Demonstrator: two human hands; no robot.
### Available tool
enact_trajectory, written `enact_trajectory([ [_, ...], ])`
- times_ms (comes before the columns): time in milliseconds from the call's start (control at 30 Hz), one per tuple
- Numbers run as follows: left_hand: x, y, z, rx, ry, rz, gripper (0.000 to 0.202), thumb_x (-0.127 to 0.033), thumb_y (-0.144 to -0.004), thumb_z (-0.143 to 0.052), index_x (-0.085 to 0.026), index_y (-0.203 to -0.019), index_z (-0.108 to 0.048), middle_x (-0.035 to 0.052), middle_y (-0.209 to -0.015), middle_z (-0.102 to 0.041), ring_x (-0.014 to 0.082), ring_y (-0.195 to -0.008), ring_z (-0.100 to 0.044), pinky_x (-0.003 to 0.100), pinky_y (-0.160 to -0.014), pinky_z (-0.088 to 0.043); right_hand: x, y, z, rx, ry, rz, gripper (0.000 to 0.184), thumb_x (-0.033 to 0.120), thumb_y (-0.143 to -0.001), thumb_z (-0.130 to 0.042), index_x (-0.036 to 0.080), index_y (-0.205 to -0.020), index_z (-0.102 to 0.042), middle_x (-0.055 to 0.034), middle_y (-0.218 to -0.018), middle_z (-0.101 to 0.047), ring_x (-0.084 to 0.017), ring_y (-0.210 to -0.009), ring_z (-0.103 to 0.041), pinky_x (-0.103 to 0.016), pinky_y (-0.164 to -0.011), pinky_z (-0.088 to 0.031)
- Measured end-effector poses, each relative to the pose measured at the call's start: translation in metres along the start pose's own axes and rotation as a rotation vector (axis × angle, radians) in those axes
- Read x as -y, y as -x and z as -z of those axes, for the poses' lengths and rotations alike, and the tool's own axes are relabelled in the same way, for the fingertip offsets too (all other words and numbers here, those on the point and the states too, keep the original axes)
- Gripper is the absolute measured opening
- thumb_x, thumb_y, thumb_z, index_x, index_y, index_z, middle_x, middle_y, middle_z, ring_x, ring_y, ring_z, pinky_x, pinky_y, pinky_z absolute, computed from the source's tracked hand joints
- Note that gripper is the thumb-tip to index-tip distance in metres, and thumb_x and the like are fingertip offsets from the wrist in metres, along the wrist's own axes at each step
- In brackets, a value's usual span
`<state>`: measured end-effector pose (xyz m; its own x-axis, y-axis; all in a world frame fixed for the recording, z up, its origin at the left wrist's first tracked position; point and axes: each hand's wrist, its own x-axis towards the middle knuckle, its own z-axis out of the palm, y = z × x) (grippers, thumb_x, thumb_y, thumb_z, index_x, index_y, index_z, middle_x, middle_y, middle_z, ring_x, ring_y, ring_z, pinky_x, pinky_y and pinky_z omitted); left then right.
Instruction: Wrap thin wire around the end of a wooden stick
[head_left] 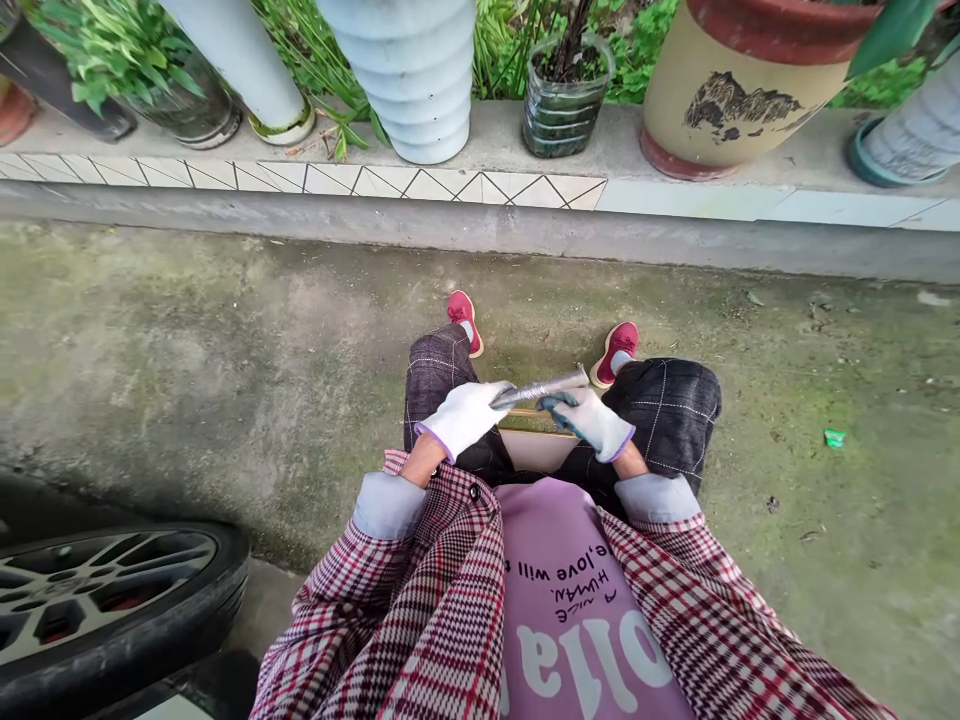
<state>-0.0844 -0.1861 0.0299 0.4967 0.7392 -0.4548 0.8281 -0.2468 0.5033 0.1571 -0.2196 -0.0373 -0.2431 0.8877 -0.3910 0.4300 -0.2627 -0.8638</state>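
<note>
I am seated, looking down at my lap, with both hands in white gloves. My left hand [465,415] is closed around the near end of a thin grey metal rod [551,385]. My right hand [589,417] grips the same rod further along, its fingertips stained dark. The rod points away to the right, above the gap between my knees. Below the hands a pale wooden board [536,448] shows between my legs. My red shoes [465,318] rest on the concrete ground.
A car wheel [105,590] sits at the lower left. A tiled ledge [480,185] runs across the far side, carrying a ribbed white pot [412,80], a dark plastic planter [566,95] and a large tan pot [739,90]. A green scrap [834,437] lies to the right.
</note>
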Motion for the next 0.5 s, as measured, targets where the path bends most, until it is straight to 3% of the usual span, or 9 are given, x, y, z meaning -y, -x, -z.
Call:
enact_trajectory([
  [133, 0.008, -0.002, 0.000, -0.092, 0.008, 0.104, 0.027, -0.035, -0.098, -0.051, -0.024, -0.111, -0.071, 0.0056, -0.097, -0.078, 0.0212, -0.087, -0.072, 0.027, -0.073, -0.048, 0.013, 0.023, -0.033, 0.151, 0.064, 0.037, 0.029, 0.037, -0.091, -0.052, 0.023, -0.093, -0.077, -0.0007, -0.076, -0.072, -0.015, -0.065, -0.061, -0.028, -0.068, -0.050],
  [233, 0.006, -0.008, -0.009, -0.045, -0.126, 0.159, 0.028, -0.033, -0.098, -0.050, -0.026, -0.116, -0.070, 0.0070, -0.100, -0.078, 0.0231, -0.090, -0.074, 0.028, -0.073, -0.048, 0.038, 0.038, -0.036, 0.199, 0.158, 0.115, 0.028, 0.040, -0.096, -0.053, 0.027, -0.093, -0.078, -0.0015, -0.089, -0.077, -0.018, -0.077, -0.066, -0.031, -0.077, -0.051],
  [367, 0.000, -0.015, -0.021, 0.142, -0.269, 0.189, 0.040, -0.015, -0.093, -0.046, -0.026, -0.125, -0.068, 0.0098, -0.106, -0.077, 0.0240, -0.087, -0.074, 0.029, -0.068, -0.047, 0.068, 0.045, -0.004, 0.091, 0.282, 0.129, 0.024, 0.038, -0.094, -0.057, 0.029, -0.103, -0.078, -0.0025, -0.095, -0.078, -0.020, -0.084, -0.068, -0.031, -0.079, -0.050],
  [500, 0.000, -0.012, -0.024, 0.185, -0.288, 0.022, 0.036, -0.019, -0.094, -0.047, -0.025, -0.122, -0.068, 0.0115, -0.103, -0.076, 0.0263, -0.090, -0.074, 0.030, -0.070, -0.048, 0.065, 0.024, 0.034, -0.067, 0.240, 0.101, 0.022, 0.033, -0.090, -0.058, 0.024, -0.097, -0.076, -0.0025, -0.088, -0.077, -0.018, -0.075, -0.066, -0.030, -0.074, -0.049],
])
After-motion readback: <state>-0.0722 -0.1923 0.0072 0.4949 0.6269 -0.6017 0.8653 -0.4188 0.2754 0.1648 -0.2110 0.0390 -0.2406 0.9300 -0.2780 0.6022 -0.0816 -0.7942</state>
